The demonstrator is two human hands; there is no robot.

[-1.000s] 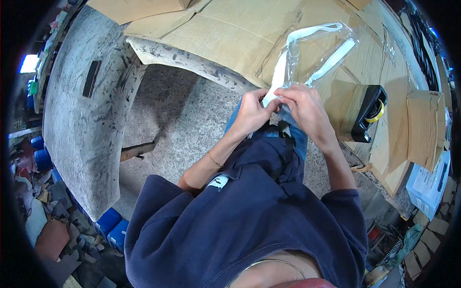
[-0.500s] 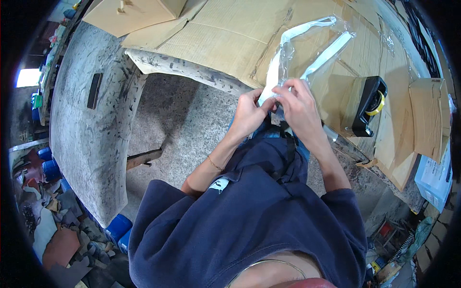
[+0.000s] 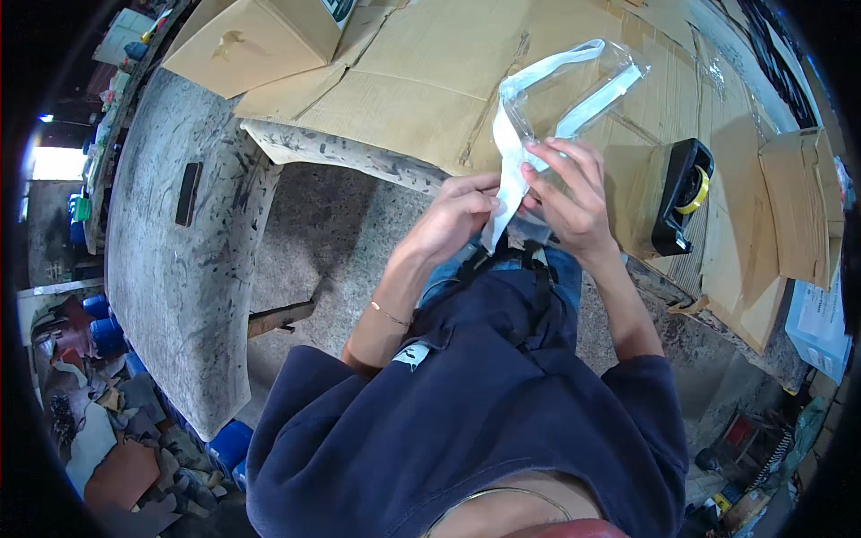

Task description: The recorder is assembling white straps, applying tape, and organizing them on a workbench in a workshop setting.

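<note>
A long white strap (image 3: 507, 134), folded into a loop, lies partly on the cardboard-covered table, with its near end hanging over the edge toward my lap. Clear plastic film (image 3: 619, 61) surrounds it, and more of the film shows below my fingers. My left hand (image 3: 453, 215) is closed at the strap's left edge, thumb and fingers pinching it near the hanging end. From the right, my right hand (image 3: 574, 202) has its fingers bent around the strap and film. Its palm side is partly hidden, as are the fingertips of the left.
To the right stands a black tape dispenser (image 3: 668, 215) with a yellow-cored roll. A cardboard box (image 3: 260, 49) sits at the far left of the table, an open carton (image 3: 794, 206) at the right. A grey side table (image 3: 170, 287) holds a dark bar (image 3: 188, 193).
My hands have moved slightly apart, and the right fingers have loosened. The strap's near end now hangs lower between them, more of it showing. The view has shifted a little.
</note>
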